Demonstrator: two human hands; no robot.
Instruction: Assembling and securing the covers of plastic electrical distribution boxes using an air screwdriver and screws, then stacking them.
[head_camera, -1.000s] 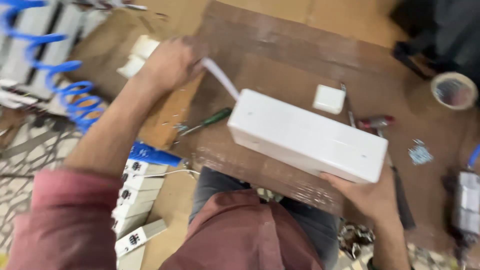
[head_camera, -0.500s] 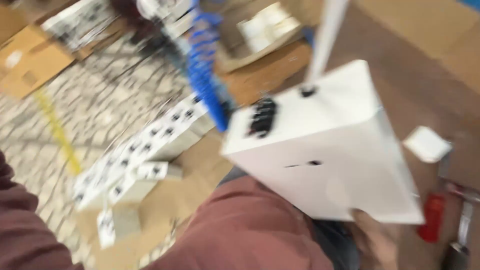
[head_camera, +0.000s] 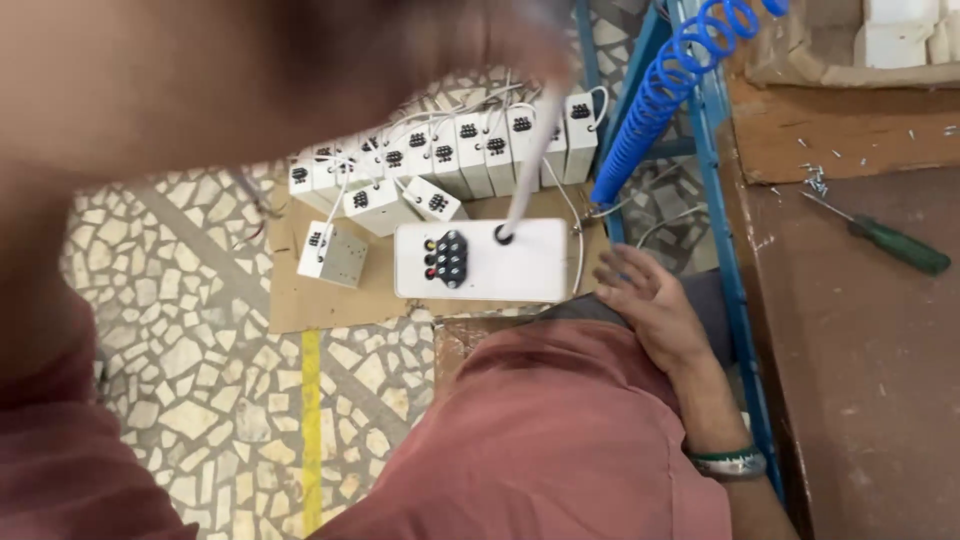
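Observation:
A white rectangular box (head_camera: 480, 260) with a black connector and coloured dots on its end hangs or rests just above a cardboard sheet (head_camera: 330, 300) on the floor. A white cable (head_camera: 525, 170) rises from the box to my left hand (head_camera: 500, 40), which is blurred at the top and seems closed around it. My right hand (head_camera: 645, 300) is beside the box's right end, fingers spread and holding nothing. A green and silver bracelet (head_camera: 730, 462) sits on that wrist.
Several similar white boxes (head_camera: 440, 150) with cables stand in a row on the cardboard. A blue coiled hose (head_camera: 670, 90) hangs by the blue table frame (head_camera: 735, 270). On the brown table lie a green-handled screwdriver (head_camera: 895, 245) and loose screws (head_camera: 815, 180).
The view swung from the tabletop to the floor on my left. The white box went from the table across my lap down to the cardboard, and my right hand let go of it.

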